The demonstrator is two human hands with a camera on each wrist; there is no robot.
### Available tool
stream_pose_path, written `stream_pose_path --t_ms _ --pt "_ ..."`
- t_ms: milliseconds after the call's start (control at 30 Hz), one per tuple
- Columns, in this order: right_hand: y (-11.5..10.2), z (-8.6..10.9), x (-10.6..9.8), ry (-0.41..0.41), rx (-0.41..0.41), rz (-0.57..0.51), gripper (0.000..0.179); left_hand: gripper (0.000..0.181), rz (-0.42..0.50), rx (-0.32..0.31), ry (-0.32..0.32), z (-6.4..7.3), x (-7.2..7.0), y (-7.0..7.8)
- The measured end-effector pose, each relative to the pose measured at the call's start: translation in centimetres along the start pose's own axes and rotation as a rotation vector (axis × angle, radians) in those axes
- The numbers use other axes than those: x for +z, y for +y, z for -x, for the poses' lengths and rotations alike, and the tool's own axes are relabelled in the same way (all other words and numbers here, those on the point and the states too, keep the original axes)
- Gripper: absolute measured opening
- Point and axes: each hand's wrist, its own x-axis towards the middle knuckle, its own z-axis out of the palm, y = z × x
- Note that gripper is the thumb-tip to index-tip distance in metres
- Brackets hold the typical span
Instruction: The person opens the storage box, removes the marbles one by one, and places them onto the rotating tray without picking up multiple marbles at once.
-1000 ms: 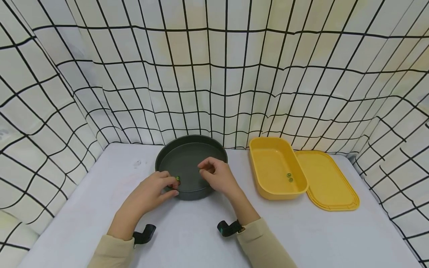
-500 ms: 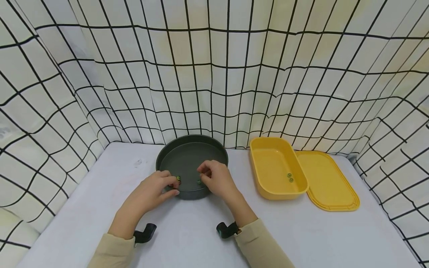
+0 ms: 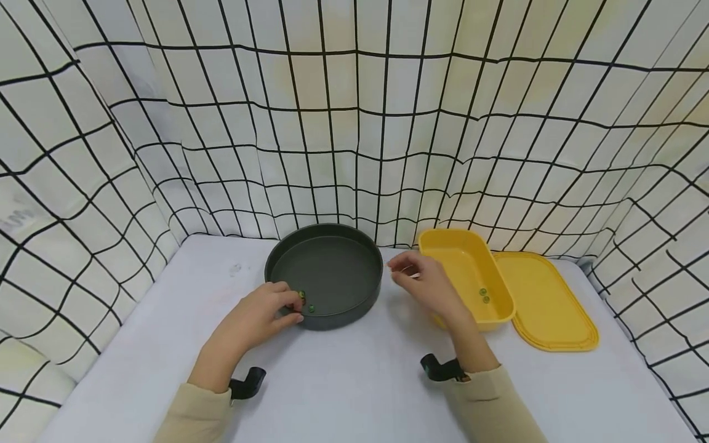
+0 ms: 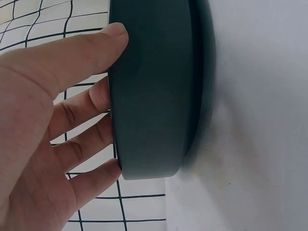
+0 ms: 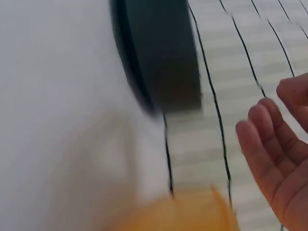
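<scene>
In the head view, my left hand (image 3: 260, 315) holds the near left wall of a dark grey round pan (image 3: 332, 261). The left wrist view puts that thumb against the pan's outer wall (image 4: 149, 96), the fingers behind the rim. One small green round piece (image 3: 301, 295) lies by the left fingertips; another green piece (image 3: 312, 308) lies on the pan floor. My right hand (image 3: 429, 286), fingers loosely bent, hovers between the pan and a yellow rectangular container (image 3: 501, 277). Nothing shows between its fingers. Two small green pieces (image 3: 484, 295) lie inside the container.
A yellow lid (image 3: 556, 307) lies flat to the right of the container. The white tabletop (image 3: 354, 381) runs along the front. White cloth with a black grid (image 3: 382, 123) hangs behind and at both sides.
My right hand has moved right, from over the pan to the container's left edge. A green piece came into sight in the pan and shifted left. The left hand stays on the rim.
</scene>
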Motion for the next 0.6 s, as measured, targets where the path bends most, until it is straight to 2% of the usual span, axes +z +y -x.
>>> stream_pose_path --t_ms 133,200,267,433,500,600 --pt "2.8 1.2 -3.8 0.051 0.022 0.285 0.021 0.015 -0.019 -0.002 -0.002 -0.2 0.0 0.0" --pt "4.1 1.6 -5.2 0.024 0.048 0.438 0.025 0.015 -0.03 -0.002 0.0 -0.2 0.1 0.0" --pt "5.0 1.9 -6.2 -0.034 0.088 0.535 0.029 0.015 -0.036 -0.001 0.005 -0.1 0.1 0.0" --pt "5.9 2.3 -6.9 -0.207 0.244 0.597 0.036 0.015 -0.026 0.008 0.018 0.1 0.1 -0.1" --pt "6.1 2.4 -6.9 -0.246 0.292 0.605 0.038 0.015 -0.022 0.014 0.022 0.0 0.2 -0.1" --pt "6.6 2.6 -7.0 -0.259 0.328 0.622 0.04 0.015 -0.021 0.024 0.025 -0.3 0.2 0.1"
